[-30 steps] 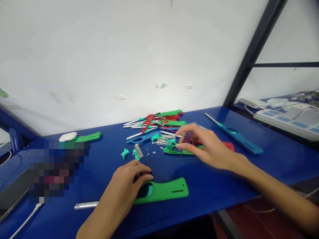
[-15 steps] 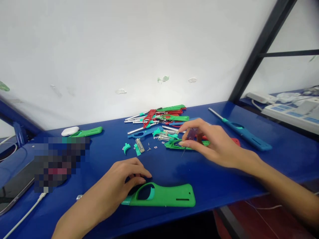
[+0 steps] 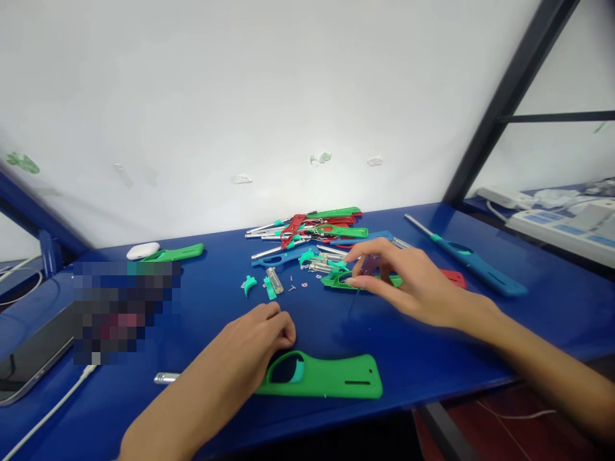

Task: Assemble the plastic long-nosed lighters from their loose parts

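Observation:
My right hand (image 3: 416, 282) is raised over the middle of the table, pinching a small screwdriver (image 3: 369, 264) by its dark handle. Its thin shaft points down and is blurred. My left hand (image 3: 259, 333) rests on the table with curled fingers; whatever is inside them, if anything, is hidden. Beneath the left wrist lies a green gas lighter (image 3: 336, 378), its metal tube poking out on the left. Behind the right hand is an opened green lighter shell (image 3: 336, 279). Small screws (image 3: 291, 287), a teal trigger (image 3: 248, 285) and a clear fuel tank (image 3: 275, 280) lie beyond the left hand.
Lighter halves and tubes in red, green and blue form a pile (image 3: 312, 229) by the wall. A blue lighter (image 3: 480, 262) lies at right. On the left are a phone (image 3: 36, 355), a white cable (image 3: 52, 410), a white case (image 3: 143, 251) and a green lighter piece (image 3: 185, 252).
My left hand has curled its fingers inward and shifted slightly right over the green lighter. The right hand stays over the same spot, with the screwdriver a little lower. The view has shifted slightly.

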A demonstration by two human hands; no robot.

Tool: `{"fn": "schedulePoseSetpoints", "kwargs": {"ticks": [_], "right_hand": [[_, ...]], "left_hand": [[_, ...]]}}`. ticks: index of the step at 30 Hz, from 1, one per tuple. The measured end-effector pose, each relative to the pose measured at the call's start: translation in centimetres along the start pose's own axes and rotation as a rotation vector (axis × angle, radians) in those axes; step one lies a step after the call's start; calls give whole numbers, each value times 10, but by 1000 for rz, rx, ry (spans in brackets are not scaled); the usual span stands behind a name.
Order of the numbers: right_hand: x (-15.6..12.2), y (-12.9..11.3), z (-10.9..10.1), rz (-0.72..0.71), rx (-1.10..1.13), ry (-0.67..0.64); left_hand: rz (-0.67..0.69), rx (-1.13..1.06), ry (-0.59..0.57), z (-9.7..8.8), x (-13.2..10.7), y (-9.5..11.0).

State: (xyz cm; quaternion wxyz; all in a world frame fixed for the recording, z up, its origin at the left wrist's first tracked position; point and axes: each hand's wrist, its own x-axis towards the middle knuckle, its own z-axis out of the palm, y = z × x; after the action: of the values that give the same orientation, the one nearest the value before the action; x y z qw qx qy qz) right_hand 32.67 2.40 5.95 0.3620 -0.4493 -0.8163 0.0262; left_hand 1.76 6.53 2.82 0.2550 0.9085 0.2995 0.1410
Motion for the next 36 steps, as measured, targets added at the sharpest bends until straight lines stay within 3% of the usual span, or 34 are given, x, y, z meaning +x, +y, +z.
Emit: {"fn": "schedulePoseSetpoints", "kwargs": {"ticks": [4,8,10,14,16,23,36], "right_hand": [[2,0,-7,-14,1,39],[-6,-8,-17,45,0,110],[-17,-17,-16,123,54,244],[-40,-35,2,188,255,667],[-45,-41,10,149,327,757],[-53,-49,19,86,377,726],[-53,-54,23,110,421,770]], "left_hand": [[23,21,166,3,5,4],[99,-9,305,2,13,22],[132,-30,338,5,15,35],[195,-169,431,20,20,57],[168,-212,439,28,23,61],[7,-399,401,42,25,63],[73,-452,422,41,26,71]]}}
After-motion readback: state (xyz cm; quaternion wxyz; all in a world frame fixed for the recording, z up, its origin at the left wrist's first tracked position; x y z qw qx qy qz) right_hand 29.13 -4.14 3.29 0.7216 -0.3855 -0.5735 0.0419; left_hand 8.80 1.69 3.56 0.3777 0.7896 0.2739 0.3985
